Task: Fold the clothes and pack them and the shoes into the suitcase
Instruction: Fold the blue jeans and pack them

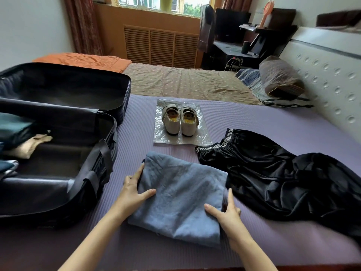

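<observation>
Folded blue garment (181,194) flat on purple mat (254,122) of bed, between both hands. Left hand (134,190) at left edge, right hand (228,210) at right edge. Fingers (139,174) straight along cloth, thumbs on top, tips maybe tucked under. Beige shoes (180,122) on plastic bag (203,137) beyond. Black garment with lettered waistband (273,173) at right, open suitcase (39,194) at left.

The folded blue garment (181,198) is soft, matt cloth with a faintly napped face, while the crumpled black trousers (273,182) are slick, satin-like fabric that shines along the folds. The purple mat (254,122) looks like finely ribbed matt foam. The clear plastic bag (203,133) is glossy and crinkled, the cream shoes (172,124) are smooth and matt, and the black suitcase (39,194) has a dull sheen.
</observation>
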